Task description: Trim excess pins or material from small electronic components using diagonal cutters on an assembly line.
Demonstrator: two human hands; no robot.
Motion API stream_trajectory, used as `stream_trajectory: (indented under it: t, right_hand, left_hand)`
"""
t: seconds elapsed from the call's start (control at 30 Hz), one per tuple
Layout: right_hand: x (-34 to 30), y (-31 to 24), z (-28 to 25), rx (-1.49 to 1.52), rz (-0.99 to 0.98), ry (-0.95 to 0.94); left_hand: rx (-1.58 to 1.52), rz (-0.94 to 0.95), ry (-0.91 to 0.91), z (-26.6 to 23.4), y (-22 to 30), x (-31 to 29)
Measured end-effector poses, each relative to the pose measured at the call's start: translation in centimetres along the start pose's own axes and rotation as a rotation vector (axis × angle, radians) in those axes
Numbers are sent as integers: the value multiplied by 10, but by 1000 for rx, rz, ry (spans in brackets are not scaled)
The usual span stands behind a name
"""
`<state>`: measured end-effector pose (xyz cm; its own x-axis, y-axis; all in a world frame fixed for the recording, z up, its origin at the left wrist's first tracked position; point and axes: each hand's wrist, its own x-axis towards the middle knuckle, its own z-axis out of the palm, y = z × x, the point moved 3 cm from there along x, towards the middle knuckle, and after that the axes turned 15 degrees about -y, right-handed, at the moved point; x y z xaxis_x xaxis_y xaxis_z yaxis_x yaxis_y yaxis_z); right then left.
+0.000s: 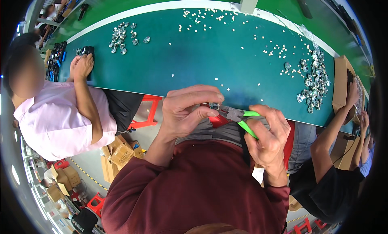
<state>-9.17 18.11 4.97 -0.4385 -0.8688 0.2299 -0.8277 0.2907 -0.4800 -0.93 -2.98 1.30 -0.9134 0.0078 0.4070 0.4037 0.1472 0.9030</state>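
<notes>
My left hand [180, 114] pinches a small shiny part [214, 106] between thumb and forefinger, above the near edge of the table. The part looks clear and metallic, but the fingers cover much of it. My right hand [270, 133] is wrapped round the green handles of a pair of pliers [233, 114]. Their grey jaws point left and meet the part at my left fingertips. Whether the jaws are closed on it, I cannot tell.
On the green table [133, 68] lie a heap of clear shiny parts [316, 82] at right, a smaller group [118, 38] at left, and scattered small pale pieces [218, 17]. A cardboard box [340, 82] stands at the right end. Co-workers sit on both sides.
</notes>
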Motion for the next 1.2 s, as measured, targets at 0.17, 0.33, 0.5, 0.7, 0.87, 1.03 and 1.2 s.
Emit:
stream_trajectory:
  t: [0.17, 0.33, 0.5, 0.7, 0.87, 1.03, 1.2]
  right_hand:
    - [3, -6, -5, -28, 3, 0]
    - [5, -12, -8, -67, 3, -20]
    - [2, -11, -3, -78, -37, -15]
    - [3, -12, -1, -42, -5, -22]
    - [7, -12, -3, -28, 15, -35]
    - [9, -15, -7, -81, -13, -6]
    - [9, -14, -6, -115, -32, 18]
  left_hand:
    - [-269, 6, 107, 16, 2, 4]
    - [-304, 81, 100, 12, 2, 4]
    - [-120, 16, -10, 4, 5, 1]
    - [-41, -50, 1, -2, 7, 0]
    - [-65, -50, -34, -5, 4, 0]
    - [-278, 103, 43, 12, 9, 6]
    - [-248, 52, 84, 13, 11, 0]
